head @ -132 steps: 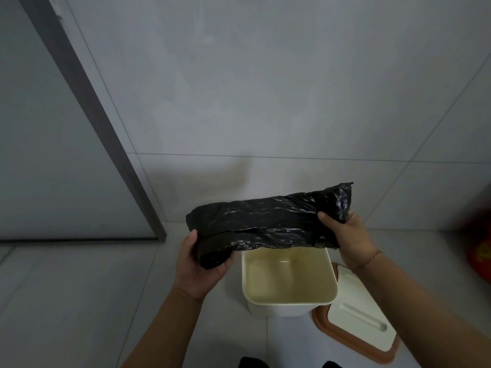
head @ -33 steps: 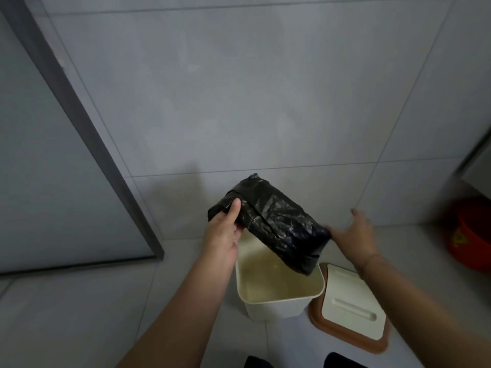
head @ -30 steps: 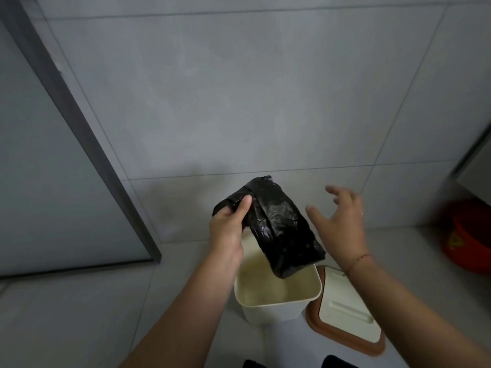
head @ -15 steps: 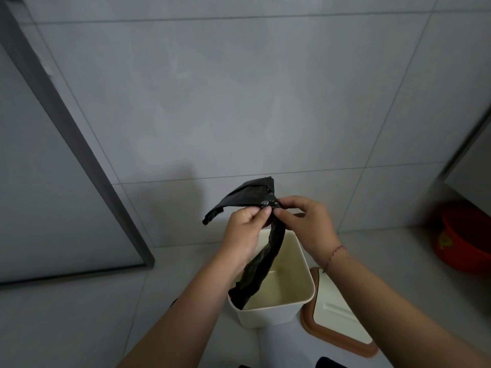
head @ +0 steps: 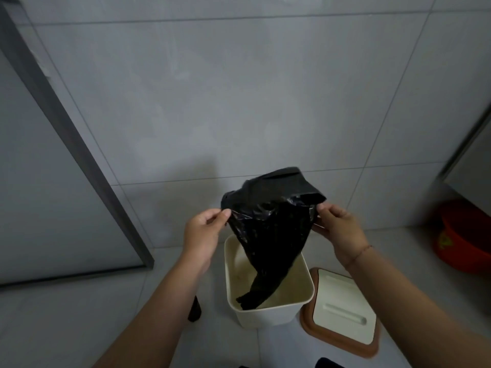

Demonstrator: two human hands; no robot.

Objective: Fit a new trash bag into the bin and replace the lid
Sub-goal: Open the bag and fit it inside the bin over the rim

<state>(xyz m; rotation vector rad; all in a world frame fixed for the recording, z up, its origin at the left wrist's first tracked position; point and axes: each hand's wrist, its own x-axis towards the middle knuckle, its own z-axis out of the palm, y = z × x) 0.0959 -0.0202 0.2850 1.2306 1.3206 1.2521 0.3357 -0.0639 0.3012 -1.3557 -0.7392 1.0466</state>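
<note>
Head cam looks down at a cream bin (head: 268,313) on grey tile, its lid (head: 342,312) flat on the floor just right of it and a red tub (head: 463,236) off by the wall. Left hand (head: 203,232) and right hand (head: 338,228) each pinch a top edge of the black trash bag (head: 271,224), spread between them, its tail dangling inside the bin.

Bin (head: 268,313) mouth half blocked by bag (head: 271,232)

Grey tiled wall (head: 239,102), pale floor (head: 53,328), red basin (head: 467,235) right.
</note>
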